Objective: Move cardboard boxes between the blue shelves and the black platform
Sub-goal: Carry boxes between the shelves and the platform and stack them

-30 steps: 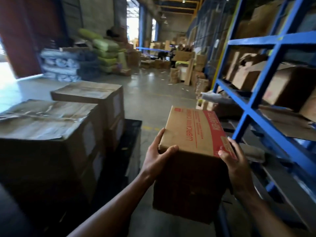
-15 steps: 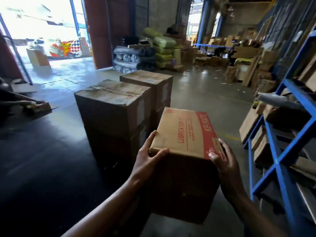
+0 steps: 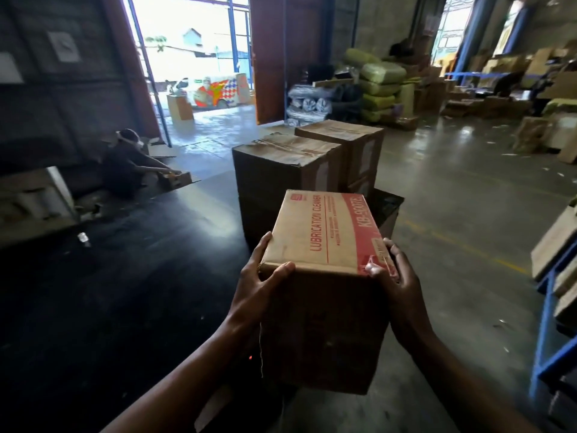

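The carried box point(image 3: 324, 229), printed LUBRICATION CLEANER in red, is in the air. It sits in front of the stacks and touches neither them nor the black platform point(image 3: 125, 276). The left hand point(image 3: 253, 289) grasps its near left corner, thumb hooked over the top edge and fingers along the side. The right hand point(image 3: 396, 285) grips the near right corner the same way, thumb on the red band.

The blue shelves point(image 3: 544, 323) lie at the right edge, well apart from the box, so I judge this a shelf-to-platform trip past its middle. The pick is done, the carry is nearly done, and the set-down is not yet made. How many boxes are left on the shelves cannot be told (only a sliver of the frame shows).

Counted:
- One box is in the hands.
- Two stacks stand on the platform, the near stack point(image 3: 281, 164) and the far stack point(image 3: 343, 142). Each looks two boxes high — four boxes if so, though the lower ones are mostly hidden.
- Two hands are in view, both occupied.
- One seated person point(image 3: 128, 164) is at the platform's far left, bent over one small box point(image 3: 176, 179).
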The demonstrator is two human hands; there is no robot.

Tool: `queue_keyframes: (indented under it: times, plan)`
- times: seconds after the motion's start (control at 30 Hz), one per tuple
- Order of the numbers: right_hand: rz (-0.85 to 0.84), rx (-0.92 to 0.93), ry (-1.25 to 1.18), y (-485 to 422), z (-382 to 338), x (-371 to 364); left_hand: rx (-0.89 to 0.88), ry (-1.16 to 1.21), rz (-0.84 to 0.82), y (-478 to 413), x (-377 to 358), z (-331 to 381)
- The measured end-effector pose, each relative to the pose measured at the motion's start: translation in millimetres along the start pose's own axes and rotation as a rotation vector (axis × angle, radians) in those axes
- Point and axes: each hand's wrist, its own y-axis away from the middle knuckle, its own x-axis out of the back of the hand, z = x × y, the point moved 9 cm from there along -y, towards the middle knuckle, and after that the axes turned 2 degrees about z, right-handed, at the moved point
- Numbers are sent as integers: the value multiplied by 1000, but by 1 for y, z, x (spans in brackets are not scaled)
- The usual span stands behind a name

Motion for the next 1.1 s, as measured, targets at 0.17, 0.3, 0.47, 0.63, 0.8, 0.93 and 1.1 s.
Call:
queue_keyframes:
  times: [0.17, 0.3, 0.47, 0.63, 0.8, 0.93, 1.1]
  plan:
    - [-89, 23, -10, 7, -11, -42, -44, -58, 94, 20, 45, 12]
    - [-157, 26, 18, 10, -13, -85, -92, -62, 184, 39, 84, 20]
    - [-251, 51, 2, 20, -12, -146, -97, -126, 314, 60, 140, 19]
    - [-341, -24, -80, 23, 10, -195, -59, -202, 427, 68, 185, 7]
    - [-446, -66, -124, 2, 30, -237, 6, -205, 485, 56, 210, -12]
    - [-559, -108, -102, -37, 63, -262, 48, -268, 548, 29, 218, -28]
    - [-710, -179, -31, -77, 112, -280, 103, -297, 552, -12, 213, -64]
